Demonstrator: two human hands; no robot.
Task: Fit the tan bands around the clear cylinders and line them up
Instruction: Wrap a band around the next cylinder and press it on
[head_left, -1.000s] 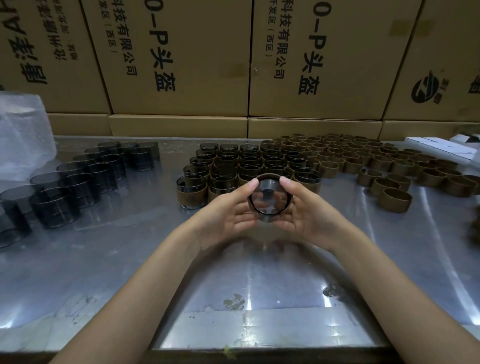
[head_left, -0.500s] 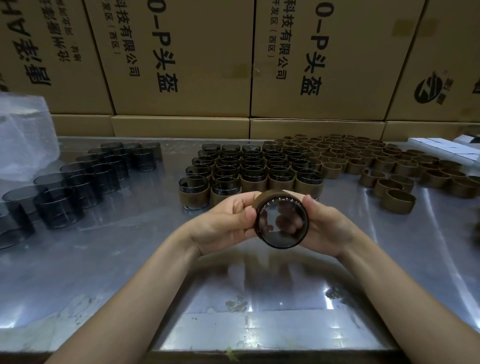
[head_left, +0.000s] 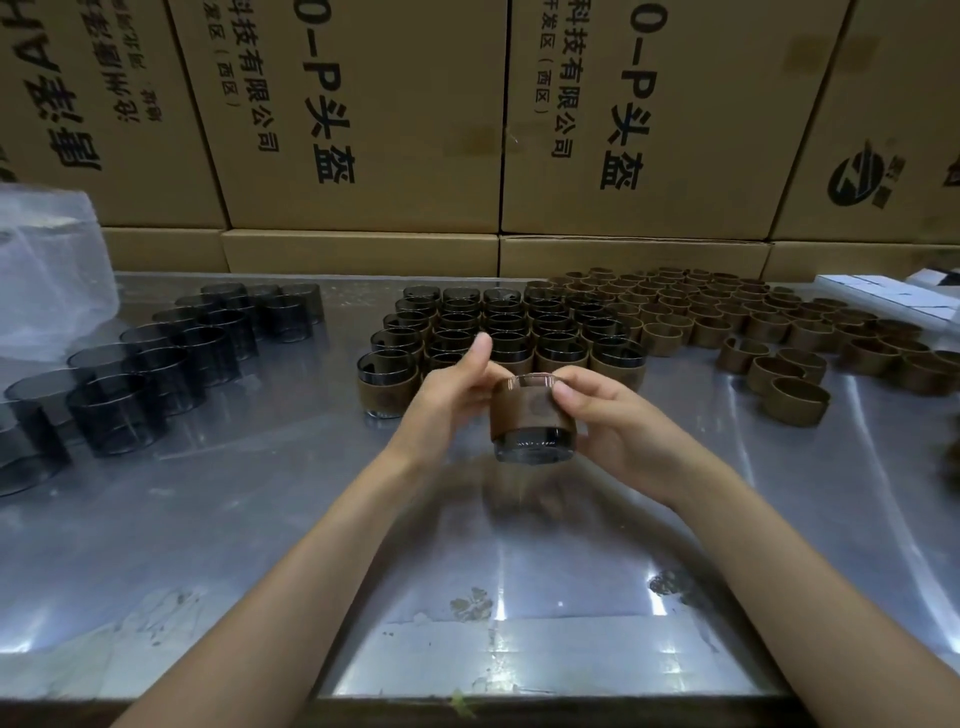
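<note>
Cylinder (head_left: 532, 418) in both hands above bare table (head_left: 260, 519) before banded rows (head_left: 498, 332).

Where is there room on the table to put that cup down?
Bare metal table lies below the hands, toward the near edge, and between the clear cylinders and the banded cylinders. The loose tan bands crowd the far right.
</note>
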